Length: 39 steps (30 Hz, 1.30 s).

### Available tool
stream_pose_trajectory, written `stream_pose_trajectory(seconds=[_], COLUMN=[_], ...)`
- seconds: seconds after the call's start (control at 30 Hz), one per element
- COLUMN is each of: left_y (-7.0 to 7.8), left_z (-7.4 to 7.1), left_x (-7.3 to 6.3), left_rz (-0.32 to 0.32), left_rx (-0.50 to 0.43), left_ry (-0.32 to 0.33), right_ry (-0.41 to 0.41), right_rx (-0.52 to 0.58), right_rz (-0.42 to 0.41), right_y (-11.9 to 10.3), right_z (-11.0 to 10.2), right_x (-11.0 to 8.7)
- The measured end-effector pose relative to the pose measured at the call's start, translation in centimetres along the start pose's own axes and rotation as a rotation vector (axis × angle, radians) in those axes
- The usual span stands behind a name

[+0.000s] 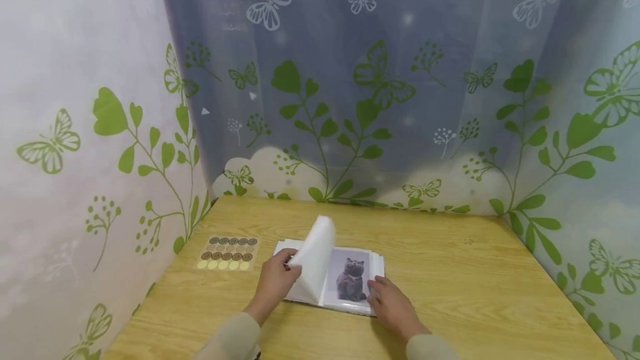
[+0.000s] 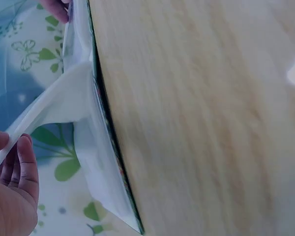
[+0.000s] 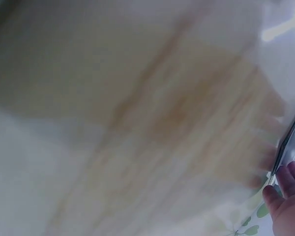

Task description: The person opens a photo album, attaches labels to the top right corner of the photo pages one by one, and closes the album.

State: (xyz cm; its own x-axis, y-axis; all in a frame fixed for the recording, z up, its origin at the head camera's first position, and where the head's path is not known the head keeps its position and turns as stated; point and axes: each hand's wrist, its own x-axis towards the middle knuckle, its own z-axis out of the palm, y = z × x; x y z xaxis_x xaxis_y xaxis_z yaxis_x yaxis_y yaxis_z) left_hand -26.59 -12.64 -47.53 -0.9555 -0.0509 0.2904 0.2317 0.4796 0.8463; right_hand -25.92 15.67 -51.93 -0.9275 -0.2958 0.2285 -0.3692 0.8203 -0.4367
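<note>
An open photo album (image 1: 348, 308) lies on the table, a grey cat picture (image 1: 351, 279) showing on its right side. My left hand (image 1: 276, 279) pinches a lifted bundle of white sleeve pages (image 1: 316, 263) between thumb and fingers. In the left wrist view, these pages (image 2: 49, 101) curve up from the spine to the left hand (image 2: 14, 189). My right hand (image 1: 393, 305) touches the album's right edge, fingertips on the page border beside the cat. The right wrist view catches the right hand (image 3: 290, 201) at the album's edge, its fingers loosely extended.
A sheet of round stickers (image 1: 228, 253) in brown, tan and yellow rows lies to the album's left. The wood-grain table (image 1: 475, 276) extends to the right. Curtains (image 1: 320, 126) printed with leaves and butterflies enclose its back and sides.
</note>
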Motion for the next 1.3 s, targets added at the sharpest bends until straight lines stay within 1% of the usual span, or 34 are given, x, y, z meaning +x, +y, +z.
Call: stream_pose_trajectory(seconds=[0.17, 0.3, 0.4, 0.47, 0.5, 0.6, 0.67, 0.8, 0.97, 1.07, 1.3], left_y=[-1.0, -1.4, -1.7, -1.9, -2.1, -2.4, -2.6, -2.5, -2.3, -2.1, -1.2], left_z=[-0.7, -1.0, -1.2, -1.2, -1.2, -1.1, -1.1, -1.2, -1.3, -1.4, -1.7], left_x=[-0.4, -0.9, -1.3, -1.5, -1.7, -2.1, -2.3, -2.6, -2.9, -3.0, -3.2], left_rz=[-0.103, -0.204, -0.289, -0.325, -0.333, -0.331, -0.321, -0.302, -0.274, -0.264, -0.272], left_rx=[-0.042, -0.023, 0.039, 0.087, 0.112, 0.183, 0.212, 0.279, 0.368, 0.403, 0.480], left_ry=[-0.013, -0.030, -0.057, -0.076, -0.087, -0.115, -0.129, -0.157, -0.201, -0.224, -0.288], right_ry=[-0.012, -0.016, -0.018, -0.019, -0.018, -0.015, -0.012, -0.020, -0.033, -0.034, -0.029], right_rx=[0.001, 0.006, 0.014, 0.021, 0.025, 0.039, 0.045, 0.037, 0.010, 0.000, -0.021], right_rz=[0.004, 0.006, 0.009, 0.013, 0.015, 0.021, 0.027, 0.050, 0.079, 0.086, 0.090], right_y=[0.2, 0.5, 1.0, 1.3, 1.5, 1.8, 1.9, 2.0, 2.2, 2.1, 1.9], right_z=[-0.4, -0.8, -0.9, -1.1, -1.1, -1.3, -1.5, -1.8, -1.9, -2.0, -2.4], right_x=[-0.3, -0.6, -0.8, -1.0, -1.1, -1.4, -1.5, -1.6, -1.5, -1.6, -2.1])
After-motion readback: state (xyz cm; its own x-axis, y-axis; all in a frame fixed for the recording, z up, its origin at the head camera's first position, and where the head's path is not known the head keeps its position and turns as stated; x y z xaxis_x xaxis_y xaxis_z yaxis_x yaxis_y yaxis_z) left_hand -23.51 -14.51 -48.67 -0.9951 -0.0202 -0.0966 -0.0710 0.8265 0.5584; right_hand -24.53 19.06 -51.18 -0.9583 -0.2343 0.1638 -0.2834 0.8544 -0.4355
